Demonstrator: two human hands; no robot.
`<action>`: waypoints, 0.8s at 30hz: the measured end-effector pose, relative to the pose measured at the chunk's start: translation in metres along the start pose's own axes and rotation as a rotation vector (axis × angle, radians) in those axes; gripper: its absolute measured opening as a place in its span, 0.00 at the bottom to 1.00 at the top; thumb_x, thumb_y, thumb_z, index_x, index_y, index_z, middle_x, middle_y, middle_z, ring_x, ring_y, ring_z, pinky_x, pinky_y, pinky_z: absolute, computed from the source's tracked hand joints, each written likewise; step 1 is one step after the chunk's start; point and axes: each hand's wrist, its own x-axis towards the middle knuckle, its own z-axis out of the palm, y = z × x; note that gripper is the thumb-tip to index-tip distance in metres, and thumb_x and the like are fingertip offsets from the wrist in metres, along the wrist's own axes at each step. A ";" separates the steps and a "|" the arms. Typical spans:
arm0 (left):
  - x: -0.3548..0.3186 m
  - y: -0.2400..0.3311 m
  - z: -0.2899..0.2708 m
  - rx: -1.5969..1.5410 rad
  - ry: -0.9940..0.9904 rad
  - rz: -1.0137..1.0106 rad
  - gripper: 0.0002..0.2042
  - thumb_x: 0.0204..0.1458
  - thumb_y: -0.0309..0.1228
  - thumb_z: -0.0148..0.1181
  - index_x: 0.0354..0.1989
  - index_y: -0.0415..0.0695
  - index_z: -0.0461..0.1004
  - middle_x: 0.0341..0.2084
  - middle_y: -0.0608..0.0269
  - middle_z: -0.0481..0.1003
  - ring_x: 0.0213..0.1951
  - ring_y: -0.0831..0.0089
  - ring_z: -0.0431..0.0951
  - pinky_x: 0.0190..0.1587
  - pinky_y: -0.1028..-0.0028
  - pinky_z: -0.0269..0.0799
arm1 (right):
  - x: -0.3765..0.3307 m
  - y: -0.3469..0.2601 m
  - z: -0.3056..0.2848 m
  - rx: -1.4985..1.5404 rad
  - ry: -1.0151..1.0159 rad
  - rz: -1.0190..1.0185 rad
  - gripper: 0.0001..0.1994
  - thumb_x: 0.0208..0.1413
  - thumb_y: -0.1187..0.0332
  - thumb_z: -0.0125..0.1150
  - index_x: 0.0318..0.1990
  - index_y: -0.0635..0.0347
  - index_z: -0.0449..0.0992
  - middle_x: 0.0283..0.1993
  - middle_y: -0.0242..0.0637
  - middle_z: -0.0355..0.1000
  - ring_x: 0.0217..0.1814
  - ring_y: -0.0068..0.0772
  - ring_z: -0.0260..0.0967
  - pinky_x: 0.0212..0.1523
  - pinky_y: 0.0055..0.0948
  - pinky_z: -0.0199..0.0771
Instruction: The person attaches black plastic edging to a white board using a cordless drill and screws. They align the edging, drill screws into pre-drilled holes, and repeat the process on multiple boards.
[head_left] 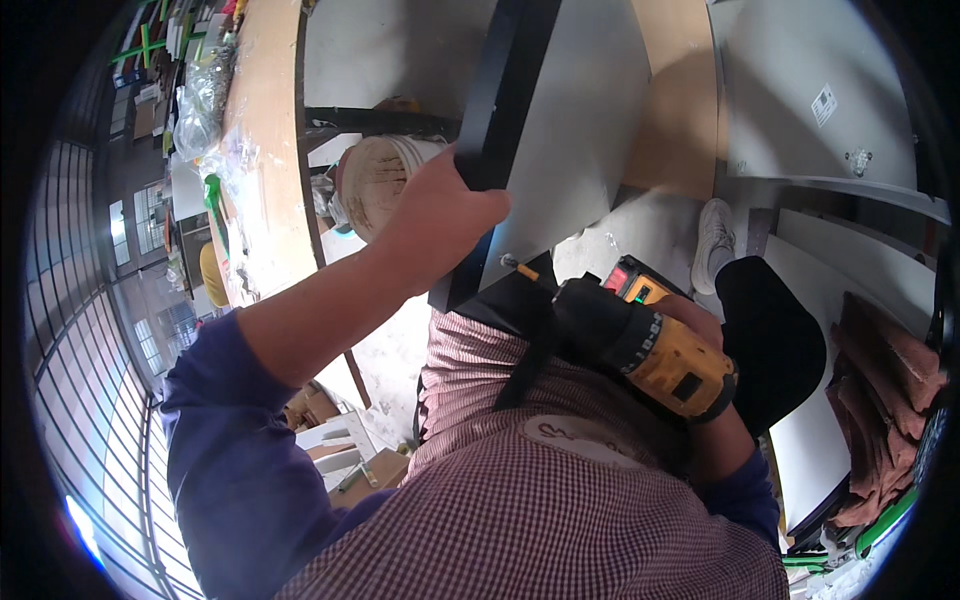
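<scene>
My left hand [440,215] is closed round the black edge of a grey-faced panel [590,120], which leans upright close to my lap. The thumb lies across the edge, and the fingers behind it are mostly hidden. In my right hand [697,320] is a yellow and black cordless drill [650,350], held level across my lap. Its bit [526,271] points left and meets a small metal fitting [507,260] near the panel's lower corner. A checked apron [560,490] covers my front.
A dusty white bucket [375,185] stands left of the panel. Further left runs a wooden workbench [262,130] with plastic bags [203,105] on it. A pale panel [800,90] with a label sits at upper right. Brown cloths [880,410] hang at right, near my shoe [714,240].
</scene>
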 end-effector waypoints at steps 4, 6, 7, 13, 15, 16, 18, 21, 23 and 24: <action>-0.010 0.000 0.003 0.089 0.062 0.208 0.44 0.43 0.30 0.67 0.69 0.42 0.47 0.59 0.40 0.63 0.61 0.51 0.66 0.61 0.66 0.64 | -0.006 -0.009 -0.005 0.334 0.034 0.263 0.13 0.49 0.76 0.66 0.44 0.63 0.75 0.39 0.33 0.76 0.38 0.22 0.75 0.39 0.22 0.78; -0.015 -0.002 0.006 0.156 0.143 0.457 0.44 0.42 0.24 0.67 0.68 0.43 0.48 0.62 0.39 0.57 0.65 0.49 0.59 0.63 0.64 0.62 | -0.008 -0.007 -0.007 0.273 0.058 0.277 0.15 0.48 0.76 0.68 0.44 0.63 0.74 0.40 0.33 0.76 0.39 0.22 0.75 0.40 0.22 0.78; -0.018 -0.003 0.007 0.178 0.166 0.559 0.44 0.41 0.21 0.67 0.68 0.43 0.48 0.64 0.39 0.54 0.66 0.47 0.56 0.64 0.62 0.61 | -0.009 -0.004 -0.008 0.216 0.067 0.269 0.16 0.47 0.75 0.69 0.44 0.63 0.74 0.40 0.33 0.76 0.39 0.22 0.75 0.40 0.22 0.78; -0.015 -0.006 0.007 0.259 0.184 0.870 0.21 0.40 0.16 0.68 0.43 0.52 0.74 0.70 0.49 0.39 0.69 0.44 0.49 0.66 0.56 0.58 | -0.015 0.021 -0.006 0.571 0.139 0.400 0.19 0.43 0.71 0.72 0.44 0.61 0.75 0.42 0.32 0.75 0.41 0.24 0.75 0.43 0.23 0.77; -0.014 -0.007 0.007 0.289 0.195 0.898 0.19 0.39 0.18 0.70 0.40 0.52 0.76 0.70 0.49 0.39 0.69 0.45 0.48 0.66 0.57 0.58 | -0.016 0.025 -0.004 0.601 0.119 0.426 0.19 0.43 0.70 0.72 0.44 0.60 0.75 0.42 0.32 0.74 0.42 0.25 0.75 0.43 0.23 0.77; -0.014 -0.008 0.007 0.284 0.196 0.908 0.18 0.39 0.18 0.70 0.38 0.52 0.76 0.70 0.50 0.40 0.69 0.45 0.48 0.66 0.57 0.58 | -0.017 0.027 -0.004 0.642 0.110 0.424 0.18 0.43 0.69 0.72 0.43 0.60 0.75 0.41 0.32 0.74 0.41 0.25 0.75 0.43 0.23 0.77; -0.012 -0.010 0.007 0.271 0.202 0.936 0.16 0.38 0.20 0.71 0.35 0.53 0.77 0.70 0.50 0.41 0.69 0.46 0.47 0.66 0.58 0.58 | -0.016 0.028 -0.003 0.528 0.101 0.330 0.18 0.42 0.68 0.73 0.42 0.58 0.75 0.40 0.31 0.74 0.40 0.26 0.75 0.42 0.24 0.76; -0.007 -0.013 0.007 0.280 0.211 0.977 0.13 0.39 0.21 0.71 0.32 0.53 0.78 0.70 0.50 0.44 0.70 0.47 0.48 0.66 0.58 0.57 | -0.014 0.028 -0.001 0.154 0.084 0.160 0.18 0.42 0.65 0.73 0.41 0.56 0.75 0.38 0.29 0.74 0.39 0.26 0.74 0.41 0.25 0.75; -0.006 -0.014 0.007 0.228 0.164 0.972 0.10 0.42 0.20 0.68 0.31 0.50 0.78 0.70 0.53 0.43 0.71 0.48 0.44 0.68 0.57 0.52 | -0.013 0.027 -0.001 0.041 0.051 0.167 0.18 0.41 0.63 0.73 0.40 0.55 0.75 0.38 0.29 0.74 0.38 0.27 0.74 0.40 0.25 0.75; -0.006 -0.015 0.006 0.202 0.141 0.965 0.09 0.43 0.19 0.66 0.30 0.48 0.78 0.71 0.54 0.43 0.71 0.49 0.42 0.69 0.56 0.49 | -0.013 0.028 -0.001 0.052 0.046 0.200 0.18 0.41 0.62 0.73 0.40 0.55 0.75 0.37 0.28 0.74 0.38 0.27 0.74 0.40 0.25 0.75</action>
